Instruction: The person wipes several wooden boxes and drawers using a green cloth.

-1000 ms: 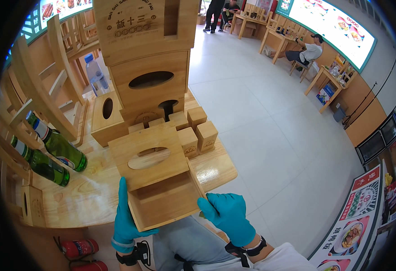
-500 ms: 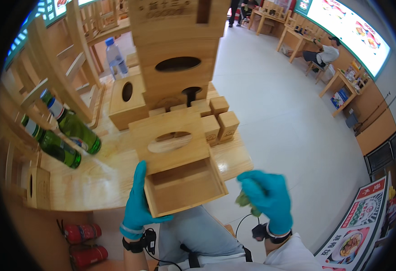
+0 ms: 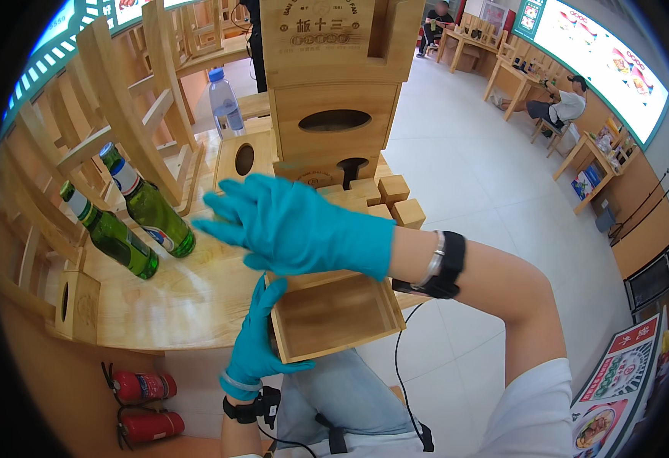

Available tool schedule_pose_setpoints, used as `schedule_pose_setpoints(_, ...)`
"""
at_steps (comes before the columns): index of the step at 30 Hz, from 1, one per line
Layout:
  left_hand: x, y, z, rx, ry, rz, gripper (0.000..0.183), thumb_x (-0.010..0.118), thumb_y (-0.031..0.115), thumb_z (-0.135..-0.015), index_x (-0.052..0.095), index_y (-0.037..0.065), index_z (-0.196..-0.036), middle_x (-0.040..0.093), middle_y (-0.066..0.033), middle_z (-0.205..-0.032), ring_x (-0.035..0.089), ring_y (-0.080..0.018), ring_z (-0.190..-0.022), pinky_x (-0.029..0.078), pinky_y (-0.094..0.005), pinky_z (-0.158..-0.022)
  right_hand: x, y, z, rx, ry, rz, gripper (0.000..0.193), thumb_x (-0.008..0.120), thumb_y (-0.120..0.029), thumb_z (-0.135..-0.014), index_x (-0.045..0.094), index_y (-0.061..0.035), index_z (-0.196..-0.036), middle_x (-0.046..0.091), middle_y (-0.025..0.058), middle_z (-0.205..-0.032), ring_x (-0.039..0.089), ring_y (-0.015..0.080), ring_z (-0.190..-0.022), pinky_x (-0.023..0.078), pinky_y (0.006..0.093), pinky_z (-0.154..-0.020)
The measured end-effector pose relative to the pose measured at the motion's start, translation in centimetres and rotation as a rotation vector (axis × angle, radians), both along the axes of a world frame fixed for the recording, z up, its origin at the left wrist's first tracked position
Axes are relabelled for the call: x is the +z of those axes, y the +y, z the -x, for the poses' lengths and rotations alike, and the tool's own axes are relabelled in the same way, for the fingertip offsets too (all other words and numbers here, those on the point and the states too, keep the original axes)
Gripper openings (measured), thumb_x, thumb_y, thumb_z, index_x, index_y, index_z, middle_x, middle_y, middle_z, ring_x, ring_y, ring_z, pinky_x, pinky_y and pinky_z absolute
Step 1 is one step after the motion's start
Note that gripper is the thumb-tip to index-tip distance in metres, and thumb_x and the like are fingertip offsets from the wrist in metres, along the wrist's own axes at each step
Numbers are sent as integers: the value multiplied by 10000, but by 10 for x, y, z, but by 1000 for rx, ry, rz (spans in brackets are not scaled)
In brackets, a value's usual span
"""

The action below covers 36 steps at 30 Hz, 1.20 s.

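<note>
My left hand (image 3: pixel 255 336), in a teal rubber glove, grips the left side of a wooden tissue box (image 3: pixel 338 351). Its fingers curl around the lower corner, and the near compartment faces up with nothing in it. Across the box's far half reaches my gloved right hand (image 3: pixel 304 229), palm down, hiding the oval opening. Its fingers point left, partly blurred, bent around a crumpled green cloth that is almost wholly covered by the hand. Behind stand a tall stack of wooden boxes (image 3: pixel 330 88) and several small wooden blocks (image 3: pixel 391 191).
Two green bottles (image 3: pixel 159 217) stand on the wooden table (image 3: pixel 189 298) at left, beside wooden racks (image 3: pixel 132 114). A clear water bottle (image 3: pixel 225 107) is farther back. Two red fire extinguishers (image 3: pixel 145 385) lie below the table's left end. A person (image 3: pixel 567 103) sits far right.
My right hand has swung left and up from beside the box to above its far half. My left hand keeps its grip on the box. The view has shifted slightly.
</note>
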<state>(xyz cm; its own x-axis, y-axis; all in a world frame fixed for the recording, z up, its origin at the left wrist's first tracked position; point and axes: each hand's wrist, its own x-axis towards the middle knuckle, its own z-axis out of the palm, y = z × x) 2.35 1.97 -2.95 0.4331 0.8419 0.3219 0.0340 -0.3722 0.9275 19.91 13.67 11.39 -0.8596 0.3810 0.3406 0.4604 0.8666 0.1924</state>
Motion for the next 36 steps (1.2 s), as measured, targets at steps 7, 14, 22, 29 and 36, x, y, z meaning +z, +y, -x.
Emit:
schedule_pose_setpoints(7,-5,-1,4,25,29,-74,1167,1019,309,-484,424,213,-1483,207,-203,-1627,403,-425,-1416,505,-544,-1064,-33,14,-7,193,14,-26,599,546,-481,-963,465,-253,-1511,332,126,-1619,252,373,-1510,196,525,-1237)
schedule_pose_setpoints(14,-8,-1,2,7,-29,-39,1151,1019,290,-486,433,212,-1473,207,-212,-1622,407,-423,-1413,511,-542,-1061,-27,6,-28,105,-3,6,679,547,-489,-967,318,-319,-1583,185,65,-1682,187,300,-1541,161,502,-1247)
schedule_pose_setpoints(22,1,-2,1,26,-20,-50,1146,1022,258,-478,443,220,-1466,200,-194,-1631,397,-418,-1421,499,-541,-1075,-21,-1,-58,-17,-50,-15,642,516,-420,-999,292,-317,-1592,180,77,-1682,194,304,-1538,166,495,-1243)
schedule_pose_setpoints(29,2,-3,2,26,-1,-75,1148,1025,254,-473,446,225,-1464,192,-198,-1635,391,-417,-1425,502,-540,-1070,-21,-7,-69,-87,-50,-15,692,590,-365,-969,291,-315,-1591,170,99,-1681,231,326,-1525,223,508,-1227)
schedule_pose_setpoints(36,5,-4,2,18,5,-61,1147,1026,249,-478,447,213,-1467,177,-191,-1640,388,-406,-1429,508,-546,-1065,-21,-11,-75,-114,-35,12,687,558,-340,-981,268,-291,-1601,167,113,-1681,200,329,-1536,199,520,-1229)
